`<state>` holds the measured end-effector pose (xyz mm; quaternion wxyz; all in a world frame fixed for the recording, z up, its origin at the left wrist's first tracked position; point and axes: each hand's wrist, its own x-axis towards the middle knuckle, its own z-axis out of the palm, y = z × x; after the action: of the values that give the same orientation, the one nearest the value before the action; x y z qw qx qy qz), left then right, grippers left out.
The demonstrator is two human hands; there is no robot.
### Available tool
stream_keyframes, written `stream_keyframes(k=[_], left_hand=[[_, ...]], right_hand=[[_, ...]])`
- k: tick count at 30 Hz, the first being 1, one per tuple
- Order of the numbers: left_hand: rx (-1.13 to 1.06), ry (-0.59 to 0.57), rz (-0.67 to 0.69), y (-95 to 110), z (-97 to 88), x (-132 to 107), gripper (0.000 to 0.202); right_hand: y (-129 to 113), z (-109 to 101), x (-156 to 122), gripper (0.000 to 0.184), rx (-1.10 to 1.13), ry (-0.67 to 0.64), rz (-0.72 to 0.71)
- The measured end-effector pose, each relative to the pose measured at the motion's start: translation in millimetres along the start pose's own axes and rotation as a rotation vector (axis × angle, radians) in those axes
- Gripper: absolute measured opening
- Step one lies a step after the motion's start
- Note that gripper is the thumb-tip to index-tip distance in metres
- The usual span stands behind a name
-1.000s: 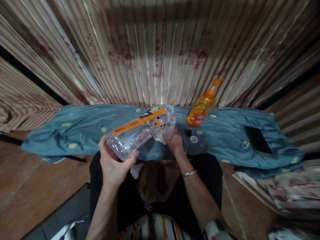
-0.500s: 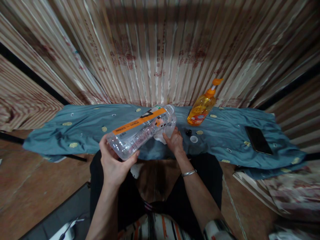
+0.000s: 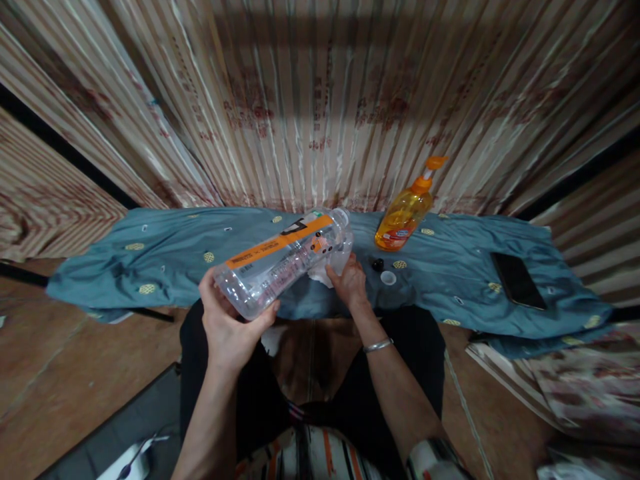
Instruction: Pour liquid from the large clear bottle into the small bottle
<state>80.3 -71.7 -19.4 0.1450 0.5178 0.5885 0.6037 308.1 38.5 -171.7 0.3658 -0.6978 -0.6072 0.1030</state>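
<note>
A clear plastic bottle (image 3: 280, 265) with an orange label band lies tilted across my hands, its neck end to the right. My left hand (image 3: 229, 321) grips its base end from below. My right hand (image 3: 350, 283) holds the neck end, with a crumpled white tissue (image 3: 319, 275) between hand and bottle. Just right of my right hand lie a small black cap (image 3: 377, 265) and a white ring-shaped lid (image 3: 388, 278) on the blue cloth (image 3: 115, 267). The bottle's mouth is hidden behind my fingers.
An orange-capped pump bottle of amber liquid (image 3: 404, 220) stands at the cloth's far edge. A black phone (image 3: 517, 281) lies on the cloth at right. A striped curtain (image 3: 320, 100) hangs behind. Dark-clothed legs (image 3: 410, 373) lie below, with a brown floor (image 3: 75, 360) to either side.
</note>
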Motion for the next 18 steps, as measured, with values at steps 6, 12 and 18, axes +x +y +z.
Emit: stream_keyframes(k=[6,12,18], left_hand=[[0.02,0.005,0.023,2.2,0.1,-0.2,0.099],[0.01,0.003,0.028,2.1,0.0,0.4,0.1],[0.001,-0.005,0.026,2.8,0.5,-0.2,0.1]], right_hand=[[1.6,1.3,-0.7,0.064,-0.005,0.004,-0.001],[1.0,0.0,-0.3,0.064,-0.008,0.006,-0.002],[-2.4,-4.0,0.9,0.066,-0.022,-0.041,0.028]])
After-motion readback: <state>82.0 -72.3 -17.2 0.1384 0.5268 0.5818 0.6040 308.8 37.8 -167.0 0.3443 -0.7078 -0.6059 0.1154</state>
